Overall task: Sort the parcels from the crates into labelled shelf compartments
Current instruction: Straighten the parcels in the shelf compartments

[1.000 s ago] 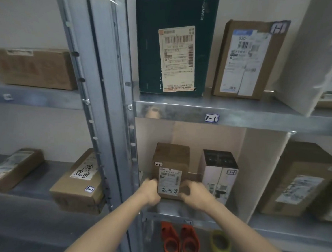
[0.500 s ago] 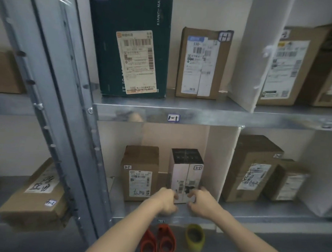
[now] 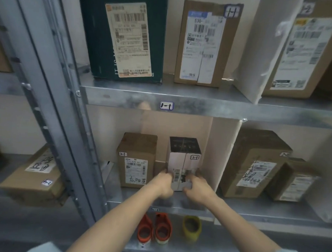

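Two parcels stand in the 2-1 compartment: a brown box point(image 3: 136, 160) and, just beside it at 3 o'clock, the white box point(image 3: 182, 161), each with a 2-1 tag. The left grip point(image 3: 165, 185) curls round the white box's lower left edge and the right grip point(image 3: 195, 188) round its lower right edge. The box stands upright near the shelf point(image 3: 131, 196) lip.

A narrow gap parts it from the divider point(image 3: 223, 147) at 3 o'clock. Wider bare shelf lies at 9 o'clock of the brown box, up to the post point(image 3: 62, 121).

At 12 o'clock, compartment 1-1 holds two: a green box point(image 3: 100, 37) and a tan box point(image 3: 229, 52). Past the divider sit two cartons point(image 3: 254, 164). At 6 o'clock lie three rolls: two orange rolls point(image 3: 145, 229), one yellow roll point(image 3: 192, 227).
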`<move>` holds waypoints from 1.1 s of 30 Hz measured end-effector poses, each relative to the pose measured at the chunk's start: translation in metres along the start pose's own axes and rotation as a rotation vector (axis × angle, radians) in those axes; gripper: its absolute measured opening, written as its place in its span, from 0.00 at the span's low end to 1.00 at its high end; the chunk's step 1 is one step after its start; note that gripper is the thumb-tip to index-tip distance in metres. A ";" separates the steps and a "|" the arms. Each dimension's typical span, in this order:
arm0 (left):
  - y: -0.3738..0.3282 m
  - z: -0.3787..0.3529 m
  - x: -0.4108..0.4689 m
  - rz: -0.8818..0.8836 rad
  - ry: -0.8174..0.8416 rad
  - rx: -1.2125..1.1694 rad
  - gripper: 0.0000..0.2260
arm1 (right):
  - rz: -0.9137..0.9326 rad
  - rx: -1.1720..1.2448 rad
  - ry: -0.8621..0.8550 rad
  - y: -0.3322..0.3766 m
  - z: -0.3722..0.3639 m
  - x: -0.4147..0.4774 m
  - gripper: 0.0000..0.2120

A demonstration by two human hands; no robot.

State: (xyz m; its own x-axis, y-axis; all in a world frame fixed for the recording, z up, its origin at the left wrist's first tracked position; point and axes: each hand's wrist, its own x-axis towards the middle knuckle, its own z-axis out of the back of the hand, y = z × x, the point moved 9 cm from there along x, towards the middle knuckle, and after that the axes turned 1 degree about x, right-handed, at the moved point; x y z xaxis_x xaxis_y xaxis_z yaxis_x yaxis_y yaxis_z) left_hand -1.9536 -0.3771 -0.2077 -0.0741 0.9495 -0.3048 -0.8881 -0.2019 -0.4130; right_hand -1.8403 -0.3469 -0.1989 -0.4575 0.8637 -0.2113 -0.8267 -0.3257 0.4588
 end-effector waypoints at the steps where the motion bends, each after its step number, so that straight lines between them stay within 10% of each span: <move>1: 0.001 0.001 0.000 0.012 0.010 -0.006 0.24 | -0.003 -0.005 0.015 -0.001 -0.001 0.001 0.22; 16: -0.009 -0.023 -0.054 0.001 0.147 0.074 0.22 | 0.108 0.110 0.034 -0.030 0.014 -0.074 0.13; 33: -0.206 -0.063 -0.025 -0.166 0.012 0.018 0.21 | -0.046 0.099 -0.139 -0.188 0.113 -0.107 0.16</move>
State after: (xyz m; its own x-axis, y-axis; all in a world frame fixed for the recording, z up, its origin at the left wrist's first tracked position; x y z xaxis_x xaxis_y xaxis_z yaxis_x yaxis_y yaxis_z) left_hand -1.7402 -0.3747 -0.1688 0.0794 0.9664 -0.2446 -0.8956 -0.0386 -0.4432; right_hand -1.5990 -0.3344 -0.1649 -0.3647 0.9239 -0.1154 -0.8062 -0.2514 0.5356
